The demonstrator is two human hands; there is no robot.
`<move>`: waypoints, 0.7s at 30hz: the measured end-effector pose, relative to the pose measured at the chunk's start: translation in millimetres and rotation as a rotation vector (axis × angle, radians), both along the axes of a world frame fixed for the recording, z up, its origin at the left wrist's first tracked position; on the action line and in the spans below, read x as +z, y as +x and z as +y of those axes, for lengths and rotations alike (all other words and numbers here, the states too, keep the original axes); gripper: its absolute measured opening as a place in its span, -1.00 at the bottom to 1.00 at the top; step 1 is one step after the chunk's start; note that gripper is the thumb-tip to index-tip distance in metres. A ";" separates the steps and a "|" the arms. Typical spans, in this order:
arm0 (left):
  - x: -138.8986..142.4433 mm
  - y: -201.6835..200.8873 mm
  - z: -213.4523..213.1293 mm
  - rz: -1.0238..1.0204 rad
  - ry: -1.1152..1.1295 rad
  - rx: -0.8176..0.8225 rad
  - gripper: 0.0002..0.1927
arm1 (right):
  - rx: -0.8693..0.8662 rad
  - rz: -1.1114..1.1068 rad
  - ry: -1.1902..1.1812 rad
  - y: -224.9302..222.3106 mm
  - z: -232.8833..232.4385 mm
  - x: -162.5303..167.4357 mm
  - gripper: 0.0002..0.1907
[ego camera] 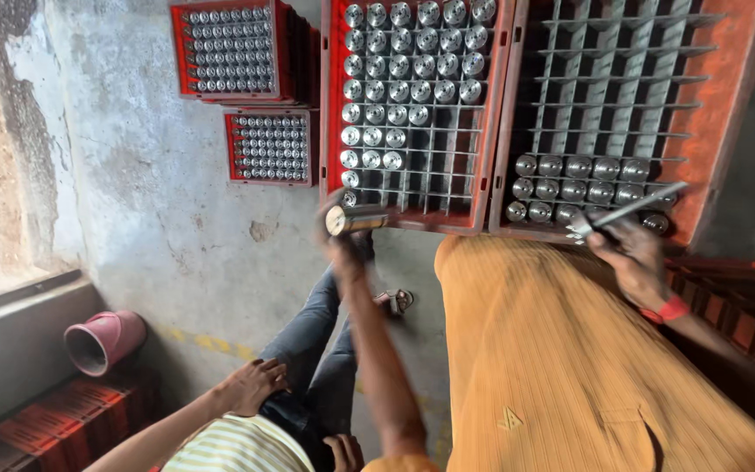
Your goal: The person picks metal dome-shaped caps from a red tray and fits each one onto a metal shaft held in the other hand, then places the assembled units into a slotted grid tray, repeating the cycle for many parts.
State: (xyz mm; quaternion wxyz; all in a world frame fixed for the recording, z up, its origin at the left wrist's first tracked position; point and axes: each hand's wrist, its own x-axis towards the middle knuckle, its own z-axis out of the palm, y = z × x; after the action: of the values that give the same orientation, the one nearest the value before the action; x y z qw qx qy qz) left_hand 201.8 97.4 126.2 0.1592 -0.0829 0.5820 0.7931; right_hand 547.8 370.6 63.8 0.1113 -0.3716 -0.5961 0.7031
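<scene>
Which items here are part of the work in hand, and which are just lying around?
In use:
- left hand holding a metal cylinder
- right hand holding a flat metal tool
- middle red crate, part filled with cylinders
- right red crate, two rows filled

Lying about:
- two far red crates, full
- pink bucket on its side
- seated person nearby

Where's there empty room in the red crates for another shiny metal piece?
The right crate is empty above its two rows of cylinders. The middle crate has free cells at its lower right. Both small crates are packed full.
</scene>
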 end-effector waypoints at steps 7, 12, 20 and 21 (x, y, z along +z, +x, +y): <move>-33.6 118.6 104.1 0.324 -0.553 -0.466 -0.79 | 0.157 0.118 -0.105 -66.7 -9.3 33.9 -0.54; 9.9 166.4 121.6 0.233 -0.584 -0.741 -0.65 | 0.158 0.199 -0.236 -65.4 -10.3 69.7 -0.50; 1.6 186.6 140.3 0.353 -0.644 -1.074 -0.51 | 0.277 0.220 0.118 -14.7 -0.7 68.5 -0.59; -1.4 188.5 141.8 0.374 -0.606 -1.089 -0.51 | 0.281 0.249 0.133 -10.5 3.8 62.3 -0.60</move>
State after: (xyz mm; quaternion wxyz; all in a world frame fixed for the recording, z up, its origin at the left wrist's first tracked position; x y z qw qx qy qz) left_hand 390.4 239.2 124.8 0.4039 0.3224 0.7565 0.4008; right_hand 537.3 374.4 126.1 0.1092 -0.1870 -0.6686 0.7114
